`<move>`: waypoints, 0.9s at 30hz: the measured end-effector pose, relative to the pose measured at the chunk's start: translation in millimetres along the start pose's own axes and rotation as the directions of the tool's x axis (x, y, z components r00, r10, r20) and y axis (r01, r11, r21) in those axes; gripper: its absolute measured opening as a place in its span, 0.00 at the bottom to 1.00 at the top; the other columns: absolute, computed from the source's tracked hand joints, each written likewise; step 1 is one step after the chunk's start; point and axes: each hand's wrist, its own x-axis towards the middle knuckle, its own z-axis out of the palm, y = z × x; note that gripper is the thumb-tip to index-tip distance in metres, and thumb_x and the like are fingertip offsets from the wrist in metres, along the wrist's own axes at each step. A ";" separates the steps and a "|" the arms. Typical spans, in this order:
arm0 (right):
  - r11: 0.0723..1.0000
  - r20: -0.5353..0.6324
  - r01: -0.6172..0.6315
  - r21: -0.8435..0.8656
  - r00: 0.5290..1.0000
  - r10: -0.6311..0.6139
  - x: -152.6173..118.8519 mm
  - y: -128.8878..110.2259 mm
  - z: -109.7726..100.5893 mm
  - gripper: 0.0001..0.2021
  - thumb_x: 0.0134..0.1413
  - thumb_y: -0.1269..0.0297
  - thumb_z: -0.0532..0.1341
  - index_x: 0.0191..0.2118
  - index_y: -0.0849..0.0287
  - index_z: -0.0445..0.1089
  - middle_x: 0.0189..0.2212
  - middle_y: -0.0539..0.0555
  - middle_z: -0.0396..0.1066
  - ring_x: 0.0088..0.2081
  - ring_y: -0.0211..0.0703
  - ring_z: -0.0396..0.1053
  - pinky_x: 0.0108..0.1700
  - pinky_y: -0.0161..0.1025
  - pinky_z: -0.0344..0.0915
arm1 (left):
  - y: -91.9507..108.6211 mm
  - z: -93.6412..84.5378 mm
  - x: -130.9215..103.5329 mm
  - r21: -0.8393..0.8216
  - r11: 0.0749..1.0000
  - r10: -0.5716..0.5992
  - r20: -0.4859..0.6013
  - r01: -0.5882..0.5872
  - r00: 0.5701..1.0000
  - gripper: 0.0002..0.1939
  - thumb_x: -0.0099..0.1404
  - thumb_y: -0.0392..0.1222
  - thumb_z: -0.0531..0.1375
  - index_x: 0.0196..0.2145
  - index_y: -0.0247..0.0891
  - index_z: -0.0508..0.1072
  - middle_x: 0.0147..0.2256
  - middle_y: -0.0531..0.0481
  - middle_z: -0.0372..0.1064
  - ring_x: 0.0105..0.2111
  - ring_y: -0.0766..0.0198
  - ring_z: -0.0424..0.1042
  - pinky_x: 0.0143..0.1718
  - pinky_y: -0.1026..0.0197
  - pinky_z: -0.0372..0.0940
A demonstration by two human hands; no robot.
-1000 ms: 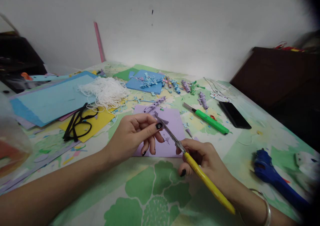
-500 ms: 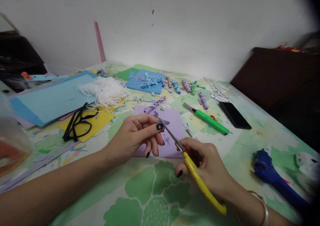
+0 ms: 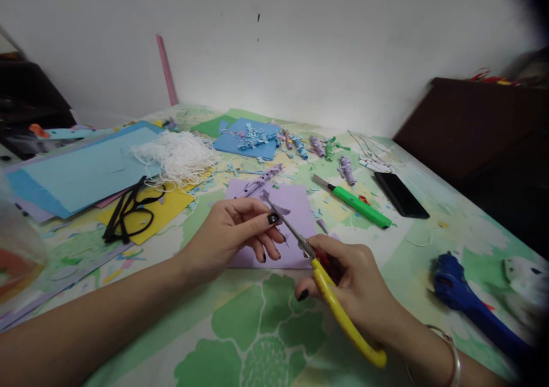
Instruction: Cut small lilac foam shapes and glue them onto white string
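Note:
My left hand (image 3: 240,227) pinches a small purple paper piece (image 3: 281,209) between thumb and forefinger, the other fingers loosely curled. In my right hand (image 3: 355,278) are scissors (image 3: 338,312) with yellow and red handles. Their blades reach up and left to the purple piece, beside my left thumb. Both hands are over a light purple sheet (image 3: 300,198) on the patterned tablecloth. A rolled purple paper strip (image 3: 261,180) lies at the sheet's top edge.
A green cutter (image 3: 360,206), a black phone (image 3: 401,195) and a blue glue gun (image 3: 467,301) lie to the right. Black glasses (image 3: 131,212), white string (image 3: 175,158) and blue sheets (image 3: 86,170) are left. Paper curls (image 3: 257,137) lie at the back.
The view has shifted slightly. My right thumb has moved a little left, away from the scissor handle, and my left hand's lower fingers have curled slightly.

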 end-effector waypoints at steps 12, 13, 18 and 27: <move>1.000 0.010 -0.017 -0.006 1.000 0.017 1.3 -1.5 -2.1 0.13 0.44 0.59 0.69 0.26 0.58 0.64 0.17 0.42 0.50 0.21 0.32 0.46 0.22 0.32 0.46 | -0.9 -4.0 0.4 0.014 1.000 -0.001 -0.052 0.002 0.999 0.04 0.58 0.36 0.65 0.27 0.32 0.78 0.23 0.48 0.77 0.20 0.67 0.75 0.19 0.71 0.67; 1.000 0.010 -0.020 -0.006 1.000 0.020 1.3 -1.6 -2.3 0.13 0.44 0.59 0.69 0.26 0.58 0.64 0.17 0.42 0.50 0.21 0.32 0.46 0.22 0.32 0.46 | -0.9 -4.2 0.4 0.014 1.000 -0.001 -0.051 0.001 0.999 0.04 0.57 0.36 0.65 0.27 0.32 0.78 0.23 0.48 0.77 0.19 0.67 0.74 0.20 0.71 0.67; 1.000 0.017 -0.028 -0.008 0.999 0.028 1.2 -3.1 -2.8 0.15 0.45 0.57 0.68 0.24 0.58 0.63 0.17 0.42 0.50 0.21 0.32 0.46 0.22 0.32 0.46 | -0.6 -5.3 1.2 0.026 1.000 0.008 -0.050 -0.007 0.999 0.03 0.57 0.36 0.65 0.27 0.33 0.78 0.23 0.49 0.77 0.20 0.67 0.75 0.21 0.70 0.69; 0.998 0.012 0.000 -0.057 1.000 0.001 0.2 -2.8 -4.4 0.13 0.46 0.56 0.68 0.27 0.59 0.67 0.16 0.43 0.51 0.21 0.32 0.48 0.22 0.32 0.47 | 0.2 -5.9 0.7 0.093 0.996 0.014 -0.075 -0.007 0.997 0.04 0.57 0.36 0.65 0.26 0.32 0.77 0.23 0.48 0.76 0.19 0.66 0.74 0.20 0.70 0.69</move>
